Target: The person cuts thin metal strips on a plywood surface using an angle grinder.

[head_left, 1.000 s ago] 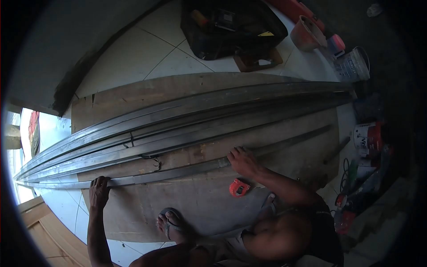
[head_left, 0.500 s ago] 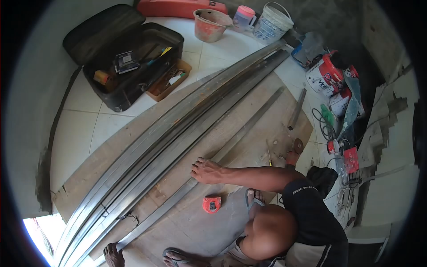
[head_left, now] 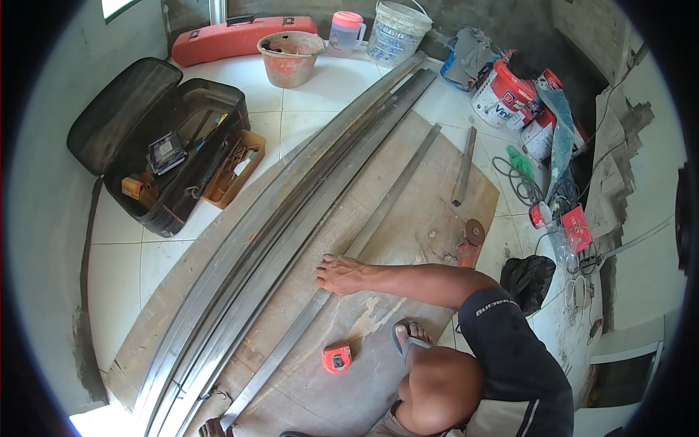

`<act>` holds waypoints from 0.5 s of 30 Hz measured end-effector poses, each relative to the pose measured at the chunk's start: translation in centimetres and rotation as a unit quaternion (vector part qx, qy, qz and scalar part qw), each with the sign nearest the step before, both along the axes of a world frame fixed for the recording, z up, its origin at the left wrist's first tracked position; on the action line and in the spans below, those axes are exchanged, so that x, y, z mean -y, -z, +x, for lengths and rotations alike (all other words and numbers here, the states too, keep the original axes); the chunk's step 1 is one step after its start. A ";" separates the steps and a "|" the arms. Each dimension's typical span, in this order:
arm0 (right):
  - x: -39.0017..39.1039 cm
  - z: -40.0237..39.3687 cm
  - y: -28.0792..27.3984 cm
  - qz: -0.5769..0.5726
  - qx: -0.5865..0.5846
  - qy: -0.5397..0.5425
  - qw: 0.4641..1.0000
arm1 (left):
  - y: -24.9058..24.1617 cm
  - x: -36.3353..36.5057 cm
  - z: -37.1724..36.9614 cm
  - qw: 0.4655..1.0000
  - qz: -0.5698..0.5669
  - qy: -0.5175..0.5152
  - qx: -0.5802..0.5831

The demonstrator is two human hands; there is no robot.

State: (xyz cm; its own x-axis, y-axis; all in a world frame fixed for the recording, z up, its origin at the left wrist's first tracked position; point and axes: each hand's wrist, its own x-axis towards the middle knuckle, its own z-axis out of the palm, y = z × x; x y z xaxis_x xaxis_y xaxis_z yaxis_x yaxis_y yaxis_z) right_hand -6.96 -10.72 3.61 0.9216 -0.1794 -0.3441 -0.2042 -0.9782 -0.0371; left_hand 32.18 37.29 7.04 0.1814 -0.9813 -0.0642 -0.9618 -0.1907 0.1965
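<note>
A long, narrow metal tube (head_left: pixel 280 346) lies slantwise across the brown board (head_left: pixel 306 393). My right hand (head_left: pixel 341 274) reaches in from the right and is closed over the middle of this tube. At the bottom edge my left hand (head_left: pixel 213 428) is at the tube's near end, its fingers closed around it; most of that hand is cut off by the frame. A red tape measure (head_left: pixel 336 359) lies on the board below my right hand. To the left runs a bundle of long metal profiles (head_left: pixel 251 258), roughly alongside the tube.
An open black case (head_left: pixel 164 156) with tools stands upper left, beside a small tool tray (head_left: pixel 237 167). A short metal tube (head_left: pixel 464 166) and an angle grinder (head_left: pixel 470 244) lie right. Buckets (head_left: pixel 399 35), paint cans (head_left: pixel 502 95) and cables (head_left: pixel 518 180) line the far side.
The view has shifted, showing more of the far wall and moving my left hand lower, partly out of frame. Both hands keep their hold on the tube.
</note>
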 end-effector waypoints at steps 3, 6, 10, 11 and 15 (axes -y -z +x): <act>1.4 -1.0 -0.3 0.011 -0.020 0.005 1.000 | -0.9 1.9 -1.5 1.000 0.011 -0.009 -0.020; 2.7 -2.2 -0.4 0.010 -0.020 0.009 1.000 | -1.0 3.2 -2.7 1.000 0.006 -0.008 -0.027; 4.5 -3.9 -0.4 -0.002 -0.010 0.023 1.000 | -1.0 5.5 -4.4 1.000 0.009 -0.009 -0.027; 5.0 -4.3 -0.8 -0.001 -0.009 0.024 1.000 | -0.8 5.9 -4.6 1.000 -0.008 0.004 -0.018; 7.0 -6.1 -1.8 0.008 -0.027 0.023 0.999 | -0.2 7.2 -5.6 1.000 0.019 0.009 -0.013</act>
State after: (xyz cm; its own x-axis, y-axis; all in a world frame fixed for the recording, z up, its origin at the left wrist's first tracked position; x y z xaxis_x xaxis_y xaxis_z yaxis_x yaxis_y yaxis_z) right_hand -13.03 -17.69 5.39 0.8928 -0.2147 -0.3960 -0.2509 -0.9672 -0.0411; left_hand 26.56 30.11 7.23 0.1611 -0.9812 -0.1067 -0.9600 -0.1809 0.2139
